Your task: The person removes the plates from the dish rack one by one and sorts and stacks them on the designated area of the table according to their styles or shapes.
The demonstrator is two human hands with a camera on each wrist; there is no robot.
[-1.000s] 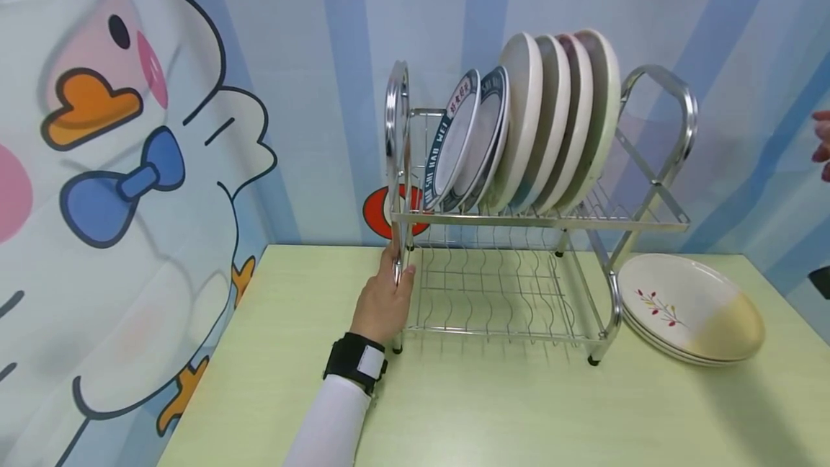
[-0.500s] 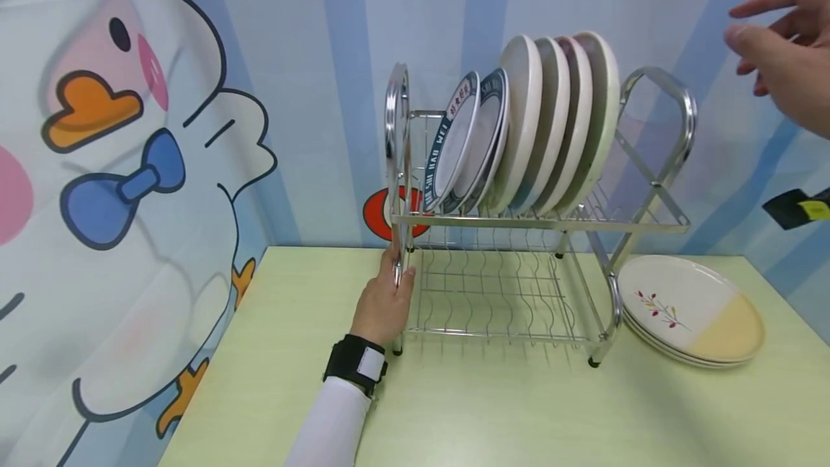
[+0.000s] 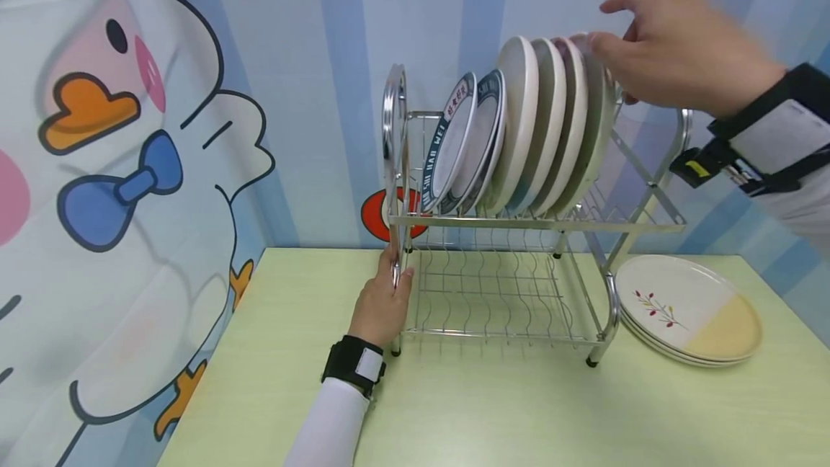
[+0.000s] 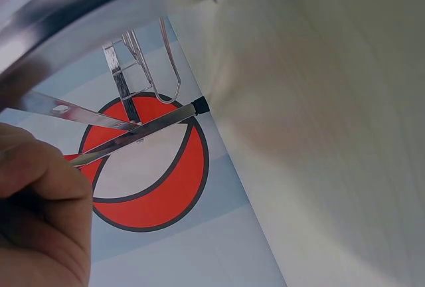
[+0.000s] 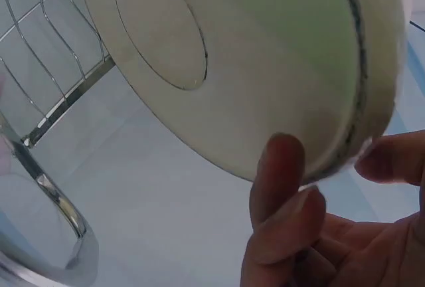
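A blue striped backdrop (image 3: 292, 56) with a cartoon duck (image 3: 149, 323) hangs behind a pale green table (image 3: 259, 395); on the table stands a two-tier metal dish rack (image 3: 467, 222), its upper tier bearing small dark-rimmed plates (image 3: 454, 143) beside thicker pale plates (image 3: 519, 128); the rightmost plate (image 3: 591, 143) stands on edge just below the right hand (image 3: 687, 52), up and to the right of the left hand (image 3: 379, 305); a stack of plates (image 3: 694, 308) lies right of the rack; the left hand curls round the rack's lower left upright; the right hand's thumb and fingers are parted about the rightmost plate's rim; whether they grip it I cannot tell.
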